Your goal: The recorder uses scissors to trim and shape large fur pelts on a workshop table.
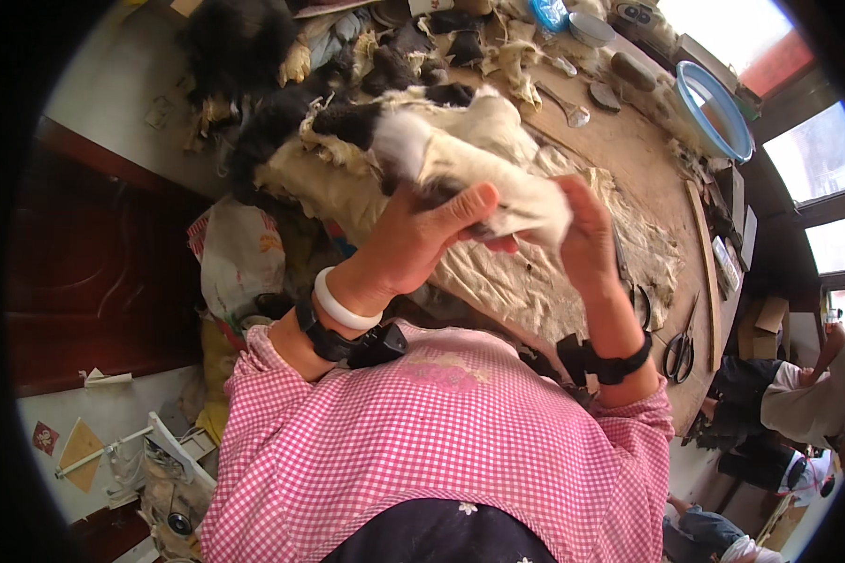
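A cream pelt piece with dark and white fur [474,174] is held up at the middle of the view, slightly blurred. My left hand [432,235] grips its left side, thumb lying across it and some fingers hidden underneath. My right hand [587,239] grasps the right end, its fingers curled round the edge. Beneath and behind lie a crumpled pale hide [507,286] and a pile of black, brown and cream pelts [300,159].
Scissors [681,352] lie at the right of the wooden worktable [606,141], with a blue basin [714,113] farther back. A white sack [235,258] stands left, near a dark red door [94,263]. Other people [784,394] are at the lower right.
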